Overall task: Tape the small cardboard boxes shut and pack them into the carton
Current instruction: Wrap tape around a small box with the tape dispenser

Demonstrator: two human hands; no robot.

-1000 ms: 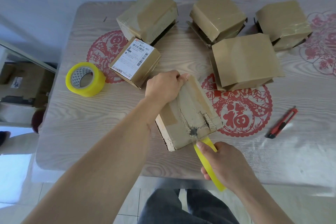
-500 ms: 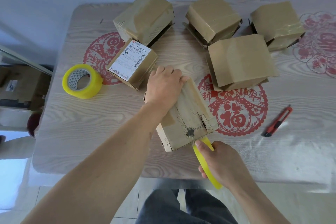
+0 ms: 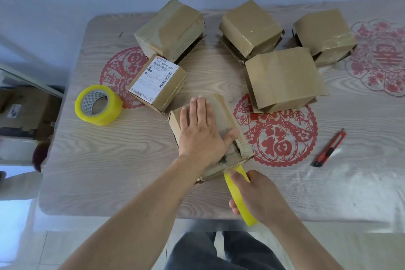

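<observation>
**Ana:** Flattened now, that left hand (image 3: 200, 129). 1 second back its fingers curled over the far edge of the small box (image 3: 221, 116); now they lie straight across the top face, palm down, thumb out beside the torn seam.

**Ben:** And the right hand (image 3: 254, 197)?

**Ana:** Fingers wrapped round a second roll of yellow tape (image 3: 237, 197), seen edge-on, held just past the box's near corner. A strip seems to run from the roll up onto that corner, though the join is hard to make out.

**Ben:** Why the flat palm?

**Ana:** My guess: it pins the box down and smooths tape along the top while the other hand keeps the strip taut. The box sits at the near middle of the table (image 3: 131, 160), turned at an angle, on the edge of a red paper-cut (image 3: 282, 138).

**Ben:** Anything else different?

**Ana:** The box lies flatter than it did, and the right hand has barely shifted.

**Ben:** And further out?

**Ana:** A labelled box (image 3: 156, 85) just behind, 4 more taped boxes (image 3: 282, 79) along the back, some with flaps still poking out underneath. Another yellow roll (image 3: 98, 105) stands to the left, a red box cutter (image 3: 331, 149) well off to the right. Brown cardboard on the floor at the left may be the carton, but I can't be sure. Nothing is packed yet.
</observation>
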